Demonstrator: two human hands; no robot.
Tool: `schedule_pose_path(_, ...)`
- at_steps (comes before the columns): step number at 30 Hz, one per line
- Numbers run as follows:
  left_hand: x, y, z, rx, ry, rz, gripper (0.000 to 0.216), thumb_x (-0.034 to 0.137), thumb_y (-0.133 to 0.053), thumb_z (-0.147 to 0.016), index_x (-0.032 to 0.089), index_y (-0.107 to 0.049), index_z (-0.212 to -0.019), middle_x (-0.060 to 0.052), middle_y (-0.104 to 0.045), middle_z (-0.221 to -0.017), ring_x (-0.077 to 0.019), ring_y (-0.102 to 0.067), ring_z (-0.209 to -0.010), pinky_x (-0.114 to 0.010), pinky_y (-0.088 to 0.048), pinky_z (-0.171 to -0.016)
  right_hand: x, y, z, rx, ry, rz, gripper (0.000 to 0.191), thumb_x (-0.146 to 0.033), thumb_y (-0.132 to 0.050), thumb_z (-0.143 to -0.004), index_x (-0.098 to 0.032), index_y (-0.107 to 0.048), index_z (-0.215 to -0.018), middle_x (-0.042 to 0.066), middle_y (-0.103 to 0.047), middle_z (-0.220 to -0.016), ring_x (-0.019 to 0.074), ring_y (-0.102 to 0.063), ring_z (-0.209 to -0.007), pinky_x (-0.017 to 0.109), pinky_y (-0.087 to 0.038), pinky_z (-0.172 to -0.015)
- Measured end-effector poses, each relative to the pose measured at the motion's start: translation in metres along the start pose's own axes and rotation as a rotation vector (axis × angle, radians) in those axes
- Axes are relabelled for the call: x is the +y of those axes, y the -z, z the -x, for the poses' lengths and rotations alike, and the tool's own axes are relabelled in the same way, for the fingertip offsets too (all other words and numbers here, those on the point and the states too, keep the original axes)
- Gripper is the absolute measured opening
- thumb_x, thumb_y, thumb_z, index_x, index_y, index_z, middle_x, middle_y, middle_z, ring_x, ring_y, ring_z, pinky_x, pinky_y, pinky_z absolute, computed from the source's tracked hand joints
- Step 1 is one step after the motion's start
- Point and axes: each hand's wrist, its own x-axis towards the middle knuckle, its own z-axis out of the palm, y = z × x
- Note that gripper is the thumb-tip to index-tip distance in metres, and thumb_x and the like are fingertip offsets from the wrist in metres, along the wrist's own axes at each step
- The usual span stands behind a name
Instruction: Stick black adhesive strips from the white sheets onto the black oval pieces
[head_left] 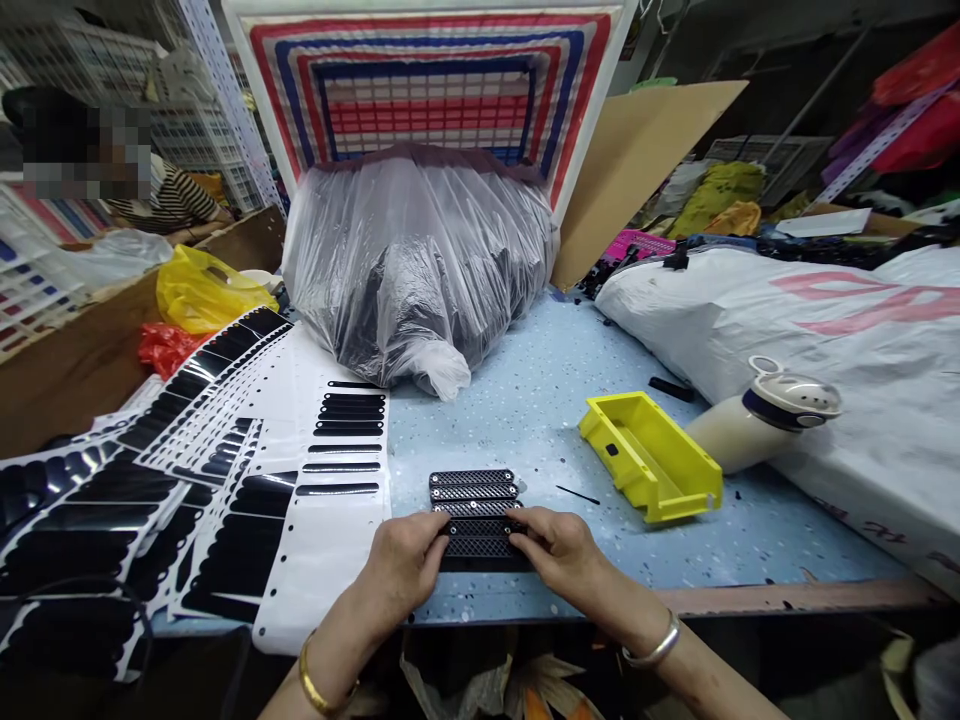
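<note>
Near the table's front edge, my left hand (399, 560) and my right hand (561, 552) pinch opposite ends of a narrow black strip (480, 526), thumbs and forefingers closed. It lies over a row of black mesh-patterned bars (472, 479) with small silver screw-like dots. More of these bars (484, 547) show between my thumbs; their ends are hidden by my fingers. Left of my left hand lies a white backing sheet (326, 560) bearing black rounded strips (351, 412), some spots on it bare.
Overlapping strip sheets (240, 520) cover the left side. A yellow bin (645, 455) and a white bottle (750, 425) stand right. Behind are a filled plastic bag (420, 260), a striped-lined basket (270, 60) and a big white sack (825, 330). A person (169, 195) sits far left.
</note>
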Motion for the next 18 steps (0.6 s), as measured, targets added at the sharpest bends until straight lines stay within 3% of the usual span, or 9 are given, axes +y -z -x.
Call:
schedule_pose_path(3, 0.004, 0.005, 0.009, 0.005, -0.041, -0.031, 0.041, 0.005, -0.041, -0.086, 0.014, -0.066, -0.117, -0.007, -0.074, -0.076, -0.0188, -0.071, -0.064, -0.028, -0.058, -0.058, -0.007, 0.009, 0.015, -0.017, 0.101, 0.058, 0.035, -0.014, -0.041, -0.095, -0.015, -0.065, -0.121, 0.007, -0.074, -0.081, 0.0198, -0.07, -0.07, 0.032, -0.056, -0.066)
schedule_pose_path(6, 0.007, 0.007, 0.016, -0.059, -0.082, -0.132, 0.051, -0.001, -0.037, -0.079, 0.01, -0.066, -0.119, -0.007, -0.07, -0.066, -0.0201, -0.068, -0.055, -0.03, -0.057, -0.051, -0.014, 0.018, 0.029, -0.112, 0.175, 0.198, 0.048, -0.004, -0.034, -0.092, -0.014, -0.054, -0.135, 0.006, -0.07, -0.078, 0.0207, -0.067, -0.067, 0.034, -0.054, -0.063)
schedule_pose_path(12, 0.006, 0.003, 0.017, -0.179, -0.102, -0.237, 0.06, -0.004, -0.039, -0.071, 0.008, -0.064, -0.124, -0.008, -0.071, -0.068, -0.0223, -0.069, -0.056, -0.033, -0.059, -0.052, -0.024, 0.031, 0.03, -0.203, 0.278, 0.377, 0.059, 0.003, -0.04, -0.082, -0.01, -0.049, -0.139, 0.008, -0.068, -0.082, 0.0199, -0.064, -0.068, 0.032, -0.052, -0.064)
schedule_pose_path(18, 0.003, 0.002, 0.018, -0.207, -0.113, -0.27, 0.058, -0.003, -0.04, -0.073, 0.009, -0.062, -0.124, -0.007, -0.072, -0.07, -0.0217, -0.069, -0.057, -0.032, -0.059, -0.052, -0.021, 0.033, 0.029, -0.295, 0.247, 0.463, 0.068, 0.005, -0.041, -0.076, -0.01, -0.046, -0.142, 0.01, -0.069, -0.086, 0.0226, -0.064, -0.068, 0.036, -0.051, -0.063)
